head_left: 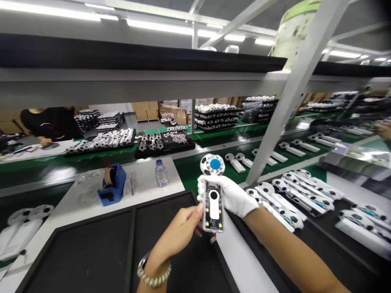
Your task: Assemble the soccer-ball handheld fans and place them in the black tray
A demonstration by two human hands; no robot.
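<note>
In the middle of the head view I hold a football-patterned handheld device [214, 207] upright above the black tray. Its round head [213, 164] is black and white with a blue centre. The clear handle shows a dark circuit board with small yellow squares and a white strip. My right hand [235, 195], in a white glove, is closed around the upper handle, just under the head. My bare left hand [182, 228], with a beaded bracelet at the wrist, pinches the handle's lower left edge; some of its fingers are hidden behind. A small red wire pokes out at the bottom.
A divided black tray [132, 215] lies before me. Behind it are a blue tape dispenser [112, 185] and a water bottle [161, 174]. Football-headed pieces fill a tray [293, 195] at right and line a green conveyor [269, 160]. A slanted metal post [293, 97] stands close. A co-worker [49, 126] is at far left.
</note>
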